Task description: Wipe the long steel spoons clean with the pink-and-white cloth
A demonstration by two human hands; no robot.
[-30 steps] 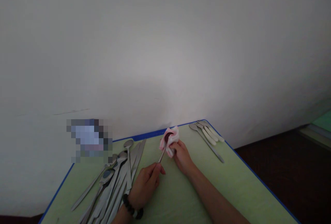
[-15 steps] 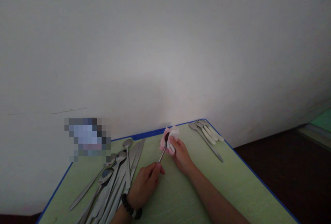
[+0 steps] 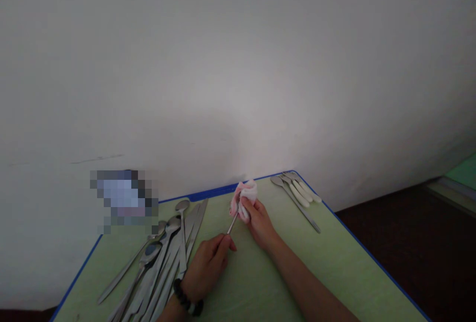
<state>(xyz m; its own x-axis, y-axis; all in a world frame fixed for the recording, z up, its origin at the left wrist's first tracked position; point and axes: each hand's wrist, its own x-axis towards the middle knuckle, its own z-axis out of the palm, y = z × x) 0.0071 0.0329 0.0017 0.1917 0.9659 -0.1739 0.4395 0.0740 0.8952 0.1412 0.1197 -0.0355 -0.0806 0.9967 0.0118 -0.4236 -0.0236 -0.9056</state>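
My left hand (image 3: 208,261) pinches the handle end of a metal spoon (image 3: 233,223), which points up and away toward the wall. My right hand (image 3: 260,221) is closed on a pink and white cloth (image 3: 245,193) that is wrapped over the spoon's bowl, so the bowl is hidden. Both hands are over the middle of a light green table (image 3: 334,267) with a blue edge. A dark bead bracelet is on my left wrist.
A heap of several metal spoons and knives (image 3: 163,257) lies on the table's left side. A few pieces of cutlery with white handles (image 3: 297,193) lie at the far right corner. A white wall stands right behind the table. Dark floor (image 3: 416,242) is on the right.
The cloth has closed over the spoon's bowl, which showed dark inside it before. My hands stay almost in the same place.
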